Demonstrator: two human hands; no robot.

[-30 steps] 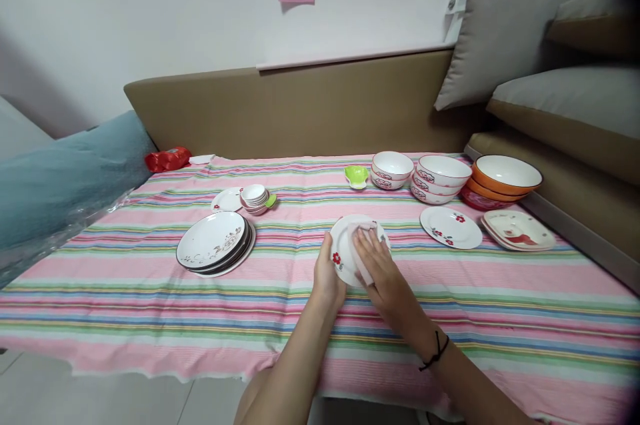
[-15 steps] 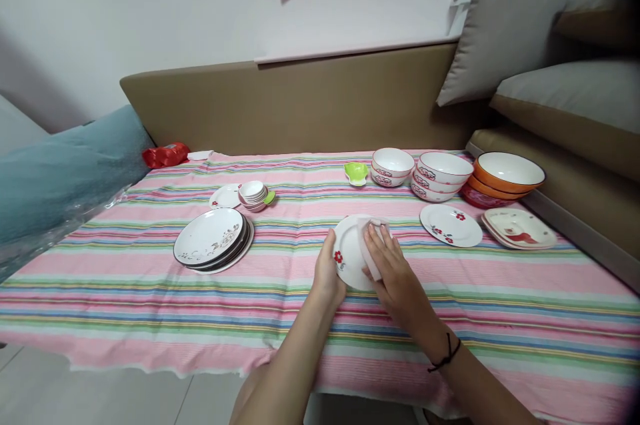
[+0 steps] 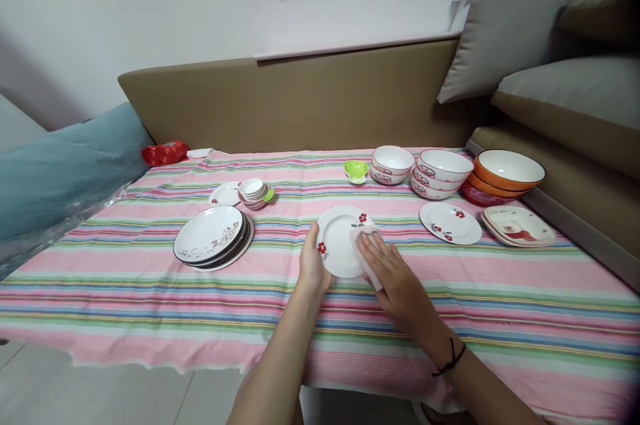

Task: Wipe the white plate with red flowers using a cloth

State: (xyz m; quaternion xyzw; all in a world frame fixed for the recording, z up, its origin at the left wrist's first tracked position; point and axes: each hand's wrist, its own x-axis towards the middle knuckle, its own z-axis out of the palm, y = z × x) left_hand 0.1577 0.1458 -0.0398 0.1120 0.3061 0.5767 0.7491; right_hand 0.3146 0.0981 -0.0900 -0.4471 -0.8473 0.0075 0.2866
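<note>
Wiping in progress, head view. Left hand grips the near-left rim of a small white plate with red flowers, holding it tilted up off the striped tablecloth. Right hand lies flat with fingers spread, pressing a pale pink cloth onto the right part of the plate face. Plate sits centre of the table, in front of the person.

Judgement on progress: this plate is mid-wipe; cloth covers only the right side, left side with 1 red flower is exposed. Cannot tell from the picture which dishes are already wiped.

Other ware on the table:
- stack of larger plates with grey floral print, left, well apart from the hands
- small saucer and a stack of tiny white cups behind that stack
- green leaf-shaped dish, back centre
- 2 stacks of white bowls with red pattern, back right
- orange bowls beside them
- another red-flower plate, flat, right of the hands
- squarish plates with red print, far right

If the work goes through the whole set, most of it looks left; that is a guess from layout only.
</note>
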